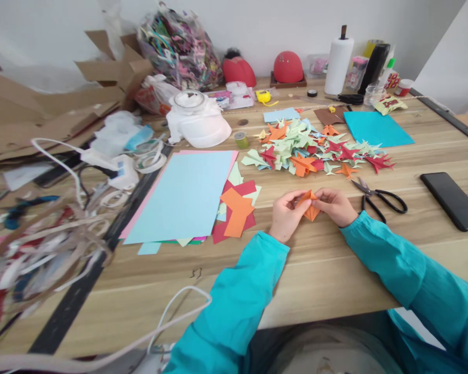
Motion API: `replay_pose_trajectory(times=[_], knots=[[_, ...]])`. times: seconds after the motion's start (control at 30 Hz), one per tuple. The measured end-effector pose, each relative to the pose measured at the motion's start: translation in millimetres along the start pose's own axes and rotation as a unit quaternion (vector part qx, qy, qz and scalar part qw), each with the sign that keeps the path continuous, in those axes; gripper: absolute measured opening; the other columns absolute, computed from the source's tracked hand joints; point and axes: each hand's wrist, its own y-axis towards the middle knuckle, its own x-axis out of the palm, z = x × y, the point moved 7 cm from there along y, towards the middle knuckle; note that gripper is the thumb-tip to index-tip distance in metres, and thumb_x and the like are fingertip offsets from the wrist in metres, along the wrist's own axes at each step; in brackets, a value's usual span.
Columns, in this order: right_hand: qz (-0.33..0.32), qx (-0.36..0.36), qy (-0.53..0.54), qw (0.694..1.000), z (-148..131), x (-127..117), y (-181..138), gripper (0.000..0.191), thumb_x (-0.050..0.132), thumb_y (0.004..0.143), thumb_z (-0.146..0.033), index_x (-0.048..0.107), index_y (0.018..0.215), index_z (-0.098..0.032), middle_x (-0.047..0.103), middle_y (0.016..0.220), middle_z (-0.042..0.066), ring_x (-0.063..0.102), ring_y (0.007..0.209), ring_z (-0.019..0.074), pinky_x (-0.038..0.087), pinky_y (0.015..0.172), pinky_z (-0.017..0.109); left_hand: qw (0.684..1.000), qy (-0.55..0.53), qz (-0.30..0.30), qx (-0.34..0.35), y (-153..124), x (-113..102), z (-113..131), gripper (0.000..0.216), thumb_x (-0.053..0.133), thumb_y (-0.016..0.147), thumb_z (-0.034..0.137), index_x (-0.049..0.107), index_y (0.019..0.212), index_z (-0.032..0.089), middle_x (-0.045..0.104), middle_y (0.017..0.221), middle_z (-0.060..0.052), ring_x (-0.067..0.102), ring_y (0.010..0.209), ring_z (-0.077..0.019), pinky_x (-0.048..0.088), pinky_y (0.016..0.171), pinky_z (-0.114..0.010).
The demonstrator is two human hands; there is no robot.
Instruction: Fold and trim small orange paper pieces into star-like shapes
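Between my two hands is a piece of folded orange origami paper (310, 208), creased into a pointed diamond-like shape. My left hand (286, 213) pinches its left side, thumb on the front. On the opposite edge, the fingers of my right hand (335, 204) are closed on the paper. Just beyond my hands lies a pile of folded paper cranes (296, 140) in pale green, orange and red. Black-handled scissors (390, 200) rest open-bladed to the right of my right hand. Loose orange and red paper pieces (236, 210) lie left of my left hand.
Large pale blue sheets (183, 192) lie stacked at the left. A black phone (452, 200) is at the right, with a turquoise sheet (378, 129) farther back. Cords and ribbons (58, 239) tangle at far left. A white cable (179, 306) loops over the front edge.
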Motion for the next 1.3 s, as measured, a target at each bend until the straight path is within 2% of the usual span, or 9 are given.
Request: replay_pose_trajectory(times=[0.13,0.27,0.37,0.53,0.8,1.0,1.17,1.3], knots=[[-0.004,-0.007,-0.018,1.000,-1.9,1.0,-1.0,0.032,0.073,0.059,-0.042,0.057,0.066,-0.015,0.061,0.061,0.001,0.056,0.055,0.0118,0.046,0.055,0.026,1.000,0.011,-0.029,-0.005,1.3,3.7,-3.3,0.023,0.070,0.062,0.027,0.068,0.081,0.014,0.064,0.083,-0.006,0.058,0.079,-0.0161,0.047,0.072,-0.027],[-0.010,-0.008,-0.039,0.999,-1.8,1.0,-1.5,0.031,0.071,0.062,-0.043,0.058,0.065,-0.015,0.058,0.058,0.000,0.053,0.054,0.0104,0.042,0.053,0.024,0.999,0.001,-0.011,-0.041,2.2,0.5,-9.3,0.021,0.068,0.064,0.031,0.067,0.074,0.013,0.062,0.072,-0.004,0.055,0.070,-0.0140,0.045,0.065,-0.026],[-0.012,0.002,-0.043,0.999,-0.2,0.5,-1.5,0.032,0.070,0.063,-0.044,0.057,0.063,-0.015,0.057,0.056,-0.001,0.051,0.052,0.0099,0.041,0.051,0.024,0.997,-0.027,-0.012,-0.066,1.3,1.3,-10.8,0.023,0.069,0.064,0.033,0.067,0.075,0.013,0.063,0.072,-0.004,0.055,0.068,-0.0135,0.045,0.065,-0.026],[-0.030,0.018,-0.045,0.998,2.5,4.5,-2.8,0.035,0.073,0.057,-0.044,0.055,0.060,-0.015,0.055,0.054,-0.002,0.049,0.050,0.0094,0.039,0.049,0.024,0.996,-0.028,-0.044,-0.067,-0.4,7.2,-6.6,0.026,0.073,0.058,0.032,0.067,0.075,0.013,0.064,0.073,-0.003,0.057,0.069,-0.0133,0.045,0.066,-0.025],[-0.050,0.006,-0.058,0.997,3.5,5.3,-2.6,0.031,0.073,0.059,-0.039,0.052,0.059,-0.015,0.051,0.053,-0.004,0.043,0.050,0.0077,0.033,0.048,0.022,0.996,-0.042,-0.046,-0.070,-0.5,7.9,-8.2,0.024,0.070,0.063,0.035,0.065,0.069,0.013,0.062,0.068,-0.002,0.054,0.065,-0.0117,0.043,0.062,-0.023],[-0.027,0.032,-0.036,0.998,-0.1,-0.6,-3.1,0.029,0.071,0.061,-0.039,0.054,0.059,-0.015,0.050,0.051,-0.004,0.041,0.048,0.0076,0.031,0.047,0.022,0.995,-0.052,-0.009,-0.087,-0.4,2.9,-8.5,0.026,0.070,0.062,0.037,0.066,0.069,0.013,0.059,0.063,0.000,0.051,0.060,-0.0096,0.041,0.059,-0.022],[-0.022,0.026,-0.022,0.999,-3.6,-0.4,-3.5,0.027,0.070,0.062,-0.039,0.059,0.064,-0.015,0.056,0.058,-0.002,0.047,0.054,0.0092,0.036,0.053,0.023,0.995,-0.054,-0.028,-0.083,0.3,5.5,-6.0,0.025,0.071,0.061,0.035,0.068,0.071,0.013,0.061,0.063,-0.001,0.052,0.062,-0.0099,0.042,0.061,-0.022],[-0.017,0.048,-0.017,0.999,1.3,-2.0,-3.8,0.028,0.071,0.061,-0.039,0.057,0.061,-0.015,0.057,0.057,-0.002,0.048,0.051,0.0099,0.036,0.051,0.023,0.991,-0.090,0.013,-0.097,1.9,0.1,-11.4,0.024,0.074,0.057,0.033,0.067,0.068,0.013,0.061,0.063,0.000,0.053,0.061,-0.0097,0.042,0.059,-0.023]])
